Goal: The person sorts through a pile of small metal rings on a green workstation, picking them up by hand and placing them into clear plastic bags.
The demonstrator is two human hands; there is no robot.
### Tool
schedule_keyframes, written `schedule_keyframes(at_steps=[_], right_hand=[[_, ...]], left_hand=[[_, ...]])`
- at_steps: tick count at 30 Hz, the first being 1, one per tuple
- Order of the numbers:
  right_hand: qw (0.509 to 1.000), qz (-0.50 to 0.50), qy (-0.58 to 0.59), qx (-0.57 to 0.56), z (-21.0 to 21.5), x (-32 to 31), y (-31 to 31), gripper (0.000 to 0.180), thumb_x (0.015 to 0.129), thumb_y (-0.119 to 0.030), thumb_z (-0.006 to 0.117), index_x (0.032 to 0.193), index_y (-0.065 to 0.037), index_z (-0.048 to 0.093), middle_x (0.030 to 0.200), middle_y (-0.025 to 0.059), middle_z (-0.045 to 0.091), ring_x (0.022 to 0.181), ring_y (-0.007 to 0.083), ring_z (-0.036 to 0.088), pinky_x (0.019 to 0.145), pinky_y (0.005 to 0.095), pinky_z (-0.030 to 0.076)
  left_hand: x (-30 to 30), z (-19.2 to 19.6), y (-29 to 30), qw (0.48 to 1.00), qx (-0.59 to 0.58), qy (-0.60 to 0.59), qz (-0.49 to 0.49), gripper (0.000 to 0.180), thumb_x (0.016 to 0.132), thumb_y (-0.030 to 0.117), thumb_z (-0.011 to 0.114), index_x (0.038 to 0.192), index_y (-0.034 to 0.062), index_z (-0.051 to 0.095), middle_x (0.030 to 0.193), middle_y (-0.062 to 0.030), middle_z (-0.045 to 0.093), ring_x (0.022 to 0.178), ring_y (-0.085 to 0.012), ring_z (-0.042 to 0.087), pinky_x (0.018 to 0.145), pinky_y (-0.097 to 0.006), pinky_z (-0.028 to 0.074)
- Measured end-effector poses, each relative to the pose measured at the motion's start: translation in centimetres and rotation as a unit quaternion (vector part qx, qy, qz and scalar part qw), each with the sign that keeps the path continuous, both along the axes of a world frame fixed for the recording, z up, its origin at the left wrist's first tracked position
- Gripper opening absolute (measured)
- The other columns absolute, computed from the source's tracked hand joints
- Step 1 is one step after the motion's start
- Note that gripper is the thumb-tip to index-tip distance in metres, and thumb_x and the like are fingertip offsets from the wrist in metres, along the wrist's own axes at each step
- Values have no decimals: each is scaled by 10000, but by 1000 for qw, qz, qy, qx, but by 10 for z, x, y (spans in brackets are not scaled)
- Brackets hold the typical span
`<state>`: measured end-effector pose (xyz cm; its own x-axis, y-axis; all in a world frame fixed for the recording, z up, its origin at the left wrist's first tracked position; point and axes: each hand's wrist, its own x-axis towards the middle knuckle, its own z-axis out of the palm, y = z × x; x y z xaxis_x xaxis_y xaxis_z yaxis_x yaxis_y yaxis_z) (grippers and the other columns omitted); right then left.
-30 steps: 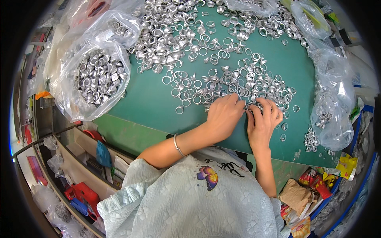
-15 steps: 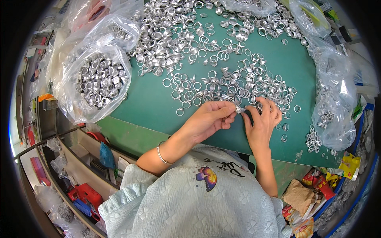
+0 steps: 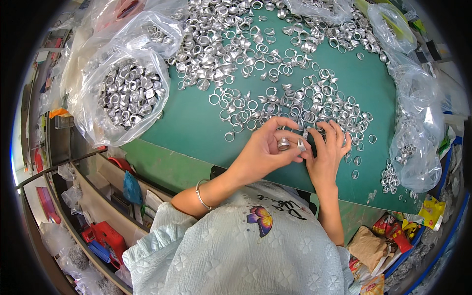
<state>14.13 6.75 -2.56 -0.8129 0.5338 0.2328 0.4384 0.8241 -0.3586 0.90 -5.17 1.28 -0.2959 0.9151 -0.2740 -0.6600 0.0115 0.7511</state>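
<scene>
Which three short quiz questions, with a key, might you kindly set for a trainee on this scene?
1. Multiple choice: On which wrist is the bracelet worn? A) right; B) left; C) neither.
2. True or false: The left hand is empty.
3. Fill in the missing word: At the left of the green mat, a clear plastic ___ contains many bagged rings.

Key:
1. B, the left wrist.
2. False; the left hand has silvery rings in its grip.
3. bag.
</scene>
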Motion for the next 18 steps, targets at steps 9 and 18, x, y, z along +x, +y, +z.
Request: schedule_keyframes(at_steps=[9, 18], right_hand=[[1000, 2, -9, -2, 0, -1, -3, 305, 741, -144, 690, 1031, -101, 607, 1171, 68, 497, 1231, 298, 387, 1025, 545, 149], [1000, -2, -2, 6, -2, -2, -2, 299, 731, -169, 713, 1002, -89, 613, 1159, 67, 508, 1220, 297, 402, 1021, 540, 157]], left_hand=[[6, 10, -5, 993, 29, 118, -3, 457, 836, -136, 510, 1253, -12, 373, 1100, -153, 570, 1035, -224, 584, 889, -331, 499], [-4, 20, -10, 997, -8, -36, -61, 299, 927, 43, 493, 1213, -43, 474, 1058, -185, 604, 952, -246, 636, 857, -333, 522]])
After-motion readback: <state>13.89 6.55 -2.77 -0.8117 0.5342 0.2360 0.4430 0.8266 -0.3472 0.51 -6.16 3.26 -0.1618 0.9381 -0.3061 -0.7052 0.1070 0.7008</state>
